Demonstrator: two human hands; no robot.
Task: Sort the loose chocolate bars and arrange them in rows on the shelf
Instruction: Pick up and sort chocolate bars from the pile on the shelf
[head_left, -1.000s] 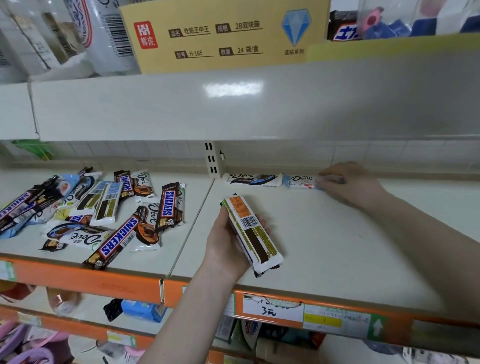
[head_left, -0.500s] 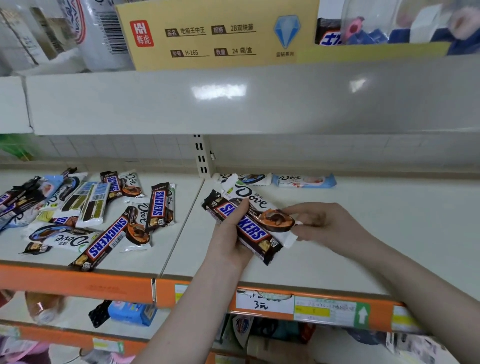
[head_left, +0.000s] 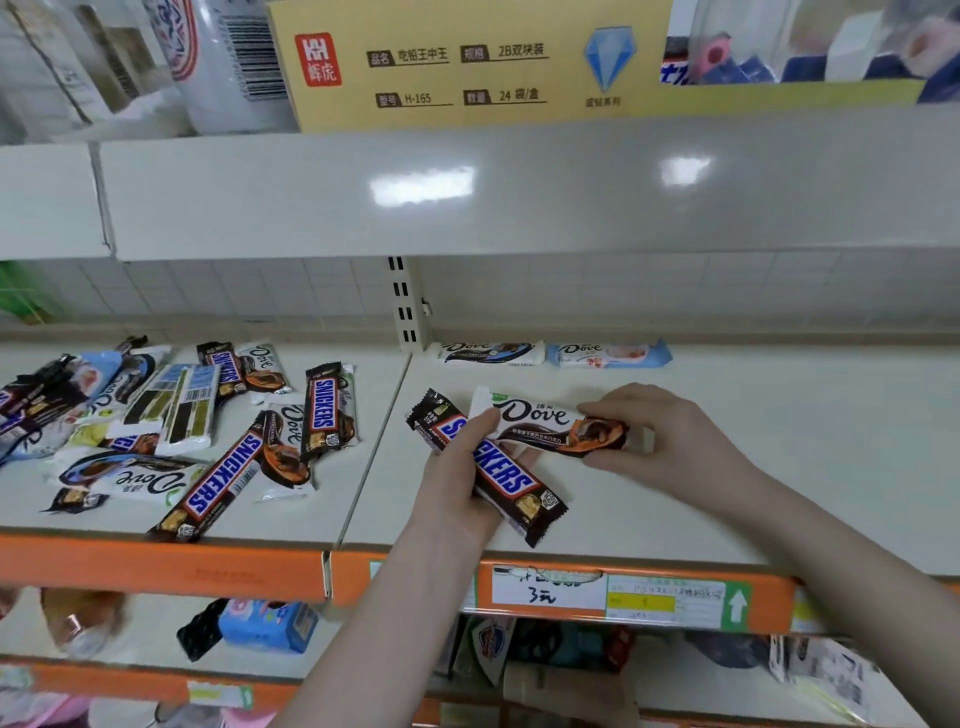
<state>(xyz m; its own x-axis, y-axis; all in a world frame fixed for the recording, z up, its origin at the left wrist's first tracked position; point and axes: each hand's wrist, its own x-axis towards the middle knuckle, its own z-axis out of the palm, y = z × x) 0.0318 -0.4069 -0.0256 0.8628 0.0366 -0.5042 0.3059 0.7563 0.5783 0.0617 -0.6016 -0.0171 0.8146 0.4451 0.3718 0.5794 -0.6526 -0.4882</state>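
The left hand (head_left: 457, 478) is wrapped around a Snickers bar (head_left: 488, 467), thumb across its label, and the right hand (head_left: 670, 441) pinches the orange-printed end of a white Dove bar (head_left: 550, 426) that lies across the Snickers bar's upper end; both bars hover just above the shelf board (head_left: 727, 467), right of the slotted upright (head_left: 408, 306). Against the back wall, just right of that upright, a dark Dove bar (head_left: 488, 353) and a blue Dove bar (head_left: 608, 354) lie end to end in a started row. Left of the upright sits the loose pile of bars (head_left: 171, 431), unsorted. These bars look light and fairly stiff, but the glossy wrappers are likely slippery and their crimped ends floppy, so a hold across the firm middle should be surer than one on the end seal.
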